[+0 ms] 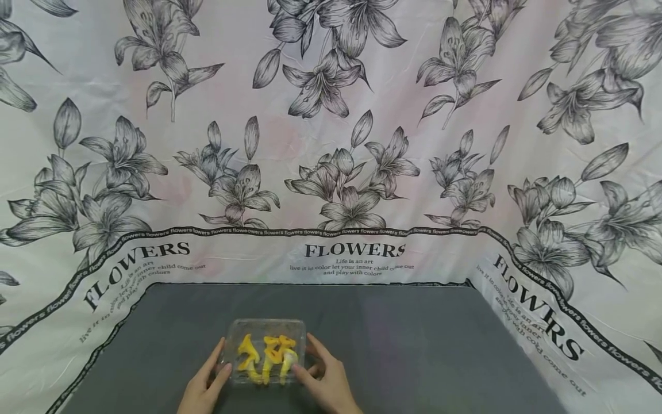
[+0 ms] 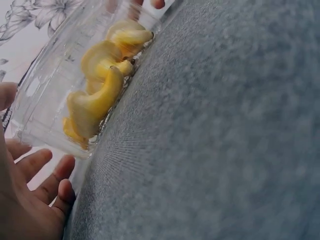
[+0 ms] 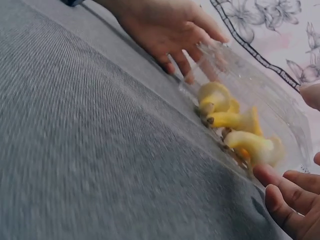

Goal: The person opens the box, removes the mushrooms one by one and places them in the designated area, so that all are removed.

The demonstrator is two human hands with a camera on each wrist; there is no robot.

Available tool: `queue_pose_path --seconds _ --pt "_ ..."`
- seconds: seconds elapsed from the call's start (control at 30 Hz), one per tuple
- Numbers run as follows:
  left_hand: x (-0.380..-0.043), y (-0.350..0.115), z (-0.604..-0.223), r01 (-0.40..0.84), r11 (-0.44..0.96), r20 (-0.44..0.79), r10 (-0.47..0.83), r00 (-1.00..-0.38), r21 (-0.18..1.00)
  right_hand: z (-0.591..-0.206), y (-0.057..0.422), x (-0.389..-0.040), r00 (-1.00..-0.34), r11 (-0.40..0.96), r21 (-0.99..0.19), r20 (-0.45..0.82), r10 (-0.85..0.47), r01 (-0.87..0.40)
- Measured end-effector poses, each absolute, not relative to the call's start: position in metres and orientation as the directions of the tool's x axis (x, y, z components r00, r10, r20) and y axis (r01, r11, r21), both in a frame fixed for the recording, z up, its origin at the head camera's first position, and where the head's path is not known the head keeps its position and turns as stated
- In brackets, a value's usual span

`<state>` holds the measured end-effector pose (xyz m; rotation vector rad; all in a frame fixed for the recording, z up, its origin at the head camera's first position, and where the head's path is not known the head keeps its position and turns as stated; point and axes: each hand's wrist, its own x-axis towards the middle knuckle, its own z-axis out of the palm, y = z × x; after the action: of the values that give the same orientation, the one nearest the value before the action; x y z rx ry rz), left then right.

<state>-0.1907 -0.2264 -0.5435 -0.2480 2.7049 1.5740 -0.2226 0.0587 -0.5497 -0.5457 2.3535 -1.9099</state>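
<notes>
Left hand (image 1: 204,383) and right hand (image 1: 331,382), fingers extended and parted without a closed grip, flank opposite ends of 1 clear rectangular plastic container (image 1: 266,326). Container, at the grey textured worktop (image 1: 439,345), holds 3 yellow mushroom-shaped pieces (image 1: 267,362).

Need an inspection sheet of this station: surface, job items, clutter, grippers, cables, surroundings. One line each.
Surface: matte grey tabletop, fine ribbed texture in the wrist views.
Job items: clear plastic container with yellow mushrooms inside, stems toward the person.
Clutter: nothing seen.
Grippers: bare hands, no tooling; left hand at the container's left side, right hand at its right side. How firmly they hold it cannot be told.
Cables: nothing seen.
Surroundings: white curtain at the back and both sides, printed with grey lilies and "FLOWERS" lettering.
</notes>
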Motion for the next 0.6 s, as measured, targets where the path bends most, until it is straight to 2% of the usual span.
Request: queue_pose_path --seconds 0.23,0.43,0.5,0.6 --pt "-0.193 -0.225 -0.549 -0.109 0.487 -0.066 -0.105 -0.992 0.867 -0.556 0.049 -0.219 -0.926 0.128 -0.979 0.104 -0.363 -0.16" --pt "-0.198 -0.229 -0.553 -0.012 0.531 -0.001 -0.022 -1.0 0.847 -0.56 0.044 -0.217 -0.934 0.143 -0.98 0.081 -0.348 -0.138" --pt "-0.2 -0.229 -0.555 -0.017 0.567 -0.008 -0.019 -1.0 0.823 -0.561 0.044 -0.218 -0.931 0.147 -0.976 0.102 -0.351 -0.162" --pt "-0.199 -0.228 -0.556 -0.091 0.598 -0.075 -0.052 -0.996 0.797 -0.563 0.044 -0.218 -0.927 0.143 -0.973 0.119 -0.355 -0.179"
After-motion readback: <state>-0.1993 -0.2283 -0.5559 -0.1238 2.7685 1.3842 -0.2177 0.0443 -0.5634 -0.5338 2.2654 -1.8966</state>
